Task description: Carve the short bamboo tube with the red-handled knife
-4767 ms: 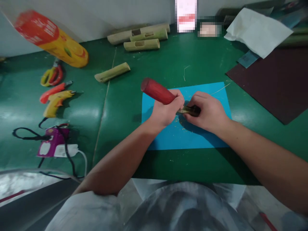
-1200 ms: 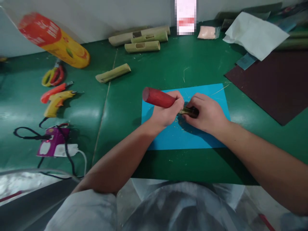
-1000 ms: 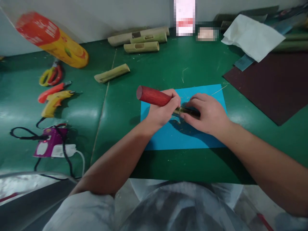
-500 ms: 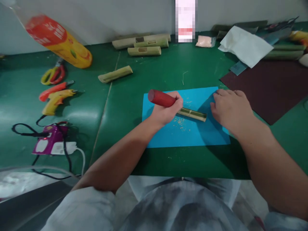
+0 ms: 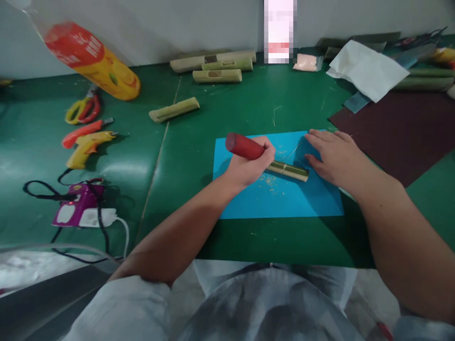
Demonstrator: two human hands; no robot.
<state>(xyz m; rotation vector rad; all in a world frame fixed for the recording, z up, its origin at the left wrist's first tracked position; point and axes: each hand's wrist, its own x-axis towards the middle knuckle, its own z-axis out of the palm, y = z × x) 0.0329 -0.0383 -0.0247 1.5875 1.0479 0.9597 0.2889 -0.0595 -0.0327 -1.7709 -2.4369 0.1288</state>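
Observation:
My left hand [image 5: 250, 163] is closed around the red wooden handle [image 5: 244, 145] of a tool, whose working end is hidden against a short bamboo piece [image 5: 288, 170]. The bamboo piece lies on a blue sheet [image 5: 280, 199] among pale shavings. My right hand [image 5: 336, 156] rests flat and open on the sheet's right part, just right of the bamboo piece and holding nothing.
Several cut bamboo sections [image 5: 213, 64] lie at the back, one [image 5: 174, 109] nearer. Scissors [image 5: 83, 107], an orange cutter [image 5: 85, 129], a yellow glue gun [image 5: 88, 147] and a purple plug with cables [image 5: 76, 213] sit left. A dark mat [image 5: 398, 128] and white cloth [image 5: 368, 68] lie right.
My right hand has let go of the bamboo piece, drawn away to the right and opened flat on the sheet. My left hand still holds the red handle at the bamboo's left end.

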